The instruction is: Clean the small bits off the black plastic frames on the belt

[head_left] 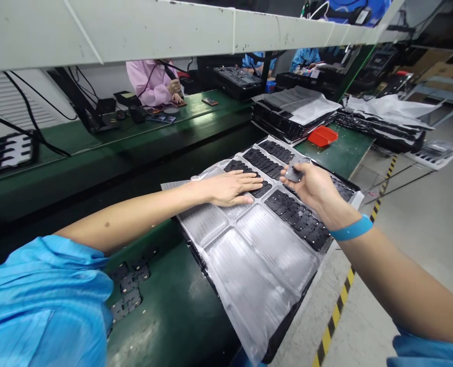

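Observation:
A tray [266, 250] lined with translucent sheet lies on the green bench, split into compartments. Rows of black parts [297, 216] fill several of its far and right compartments; the near ones hold none. My left hand [236, 187] lies flat, fingers spread, over black parts in a far-left compartment. Above the tray's right side, my right hand [312, 183] is palm up, its fingers round a dark flat part [293, 173]. A blue band circles my right wrist.
Loose black parts [129, 285] lie on the green bench [168, 306] at left. Behind are stacked trays [295, 109], a red bin [323, 136] and a person in pink [150, 81]. A white beam [172, 30] crosses overhead. Striped floor tape [339, 306] runs at right.

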The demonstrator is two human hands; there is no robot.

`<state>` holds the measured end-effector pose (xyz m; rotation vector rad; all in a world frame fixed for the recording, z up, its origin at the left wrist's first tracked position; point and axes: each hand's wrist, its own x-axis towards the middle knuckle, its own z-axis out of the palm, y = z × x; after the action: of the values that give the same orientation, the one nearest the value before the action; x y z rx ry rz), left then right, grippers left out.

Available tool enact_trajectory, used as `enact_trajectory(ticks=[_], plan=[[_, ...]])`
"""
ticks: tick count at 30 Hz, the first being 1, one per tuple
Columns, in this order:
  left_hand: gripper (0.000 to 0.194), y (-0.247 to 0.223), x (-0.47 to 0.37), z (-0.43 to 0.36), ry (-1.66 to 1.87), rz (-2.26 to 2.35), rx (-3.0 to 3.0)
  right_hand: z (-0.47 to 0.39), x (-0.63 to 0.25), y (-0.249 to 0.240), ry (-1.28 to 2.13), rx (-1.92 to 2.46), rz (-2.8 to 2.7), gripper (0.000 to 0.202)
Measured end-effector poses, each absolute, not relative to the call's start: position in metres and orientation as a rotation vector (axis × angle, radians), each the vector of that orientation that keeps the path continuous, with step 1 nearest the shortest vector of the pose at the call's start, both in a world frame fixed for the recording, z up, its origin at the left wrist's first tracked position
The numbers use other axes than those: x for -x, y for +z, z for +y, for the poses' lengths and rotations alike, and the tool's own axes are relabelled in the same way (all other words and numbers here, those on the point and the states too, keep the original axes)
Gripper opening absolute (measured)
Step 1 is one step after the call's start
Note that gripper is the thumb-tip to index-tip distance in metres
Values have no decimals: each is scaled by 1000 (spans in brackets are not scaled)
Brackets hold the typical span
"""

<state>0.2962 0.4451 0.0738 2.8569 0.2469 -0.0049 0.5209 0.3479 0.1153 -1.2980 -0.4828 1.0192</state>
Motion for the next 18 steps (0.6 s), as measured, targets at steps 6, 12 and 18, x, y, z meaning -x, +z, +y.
enact_trajectory(ticks=[6, 12, 18], plan=[[71, 71, -281, 449, 229, 267, -2879, 320, -514, 118, 1091, 1245, -468, 24], [63, 73, -264, 466, 157, 696, -2899, 272, -509, 121, 1167, 1227, -584, 18], [66, 67, -256, 479, 63, 662, -2893, 228, -516, 99, 1245, 1245, -609, 12]])
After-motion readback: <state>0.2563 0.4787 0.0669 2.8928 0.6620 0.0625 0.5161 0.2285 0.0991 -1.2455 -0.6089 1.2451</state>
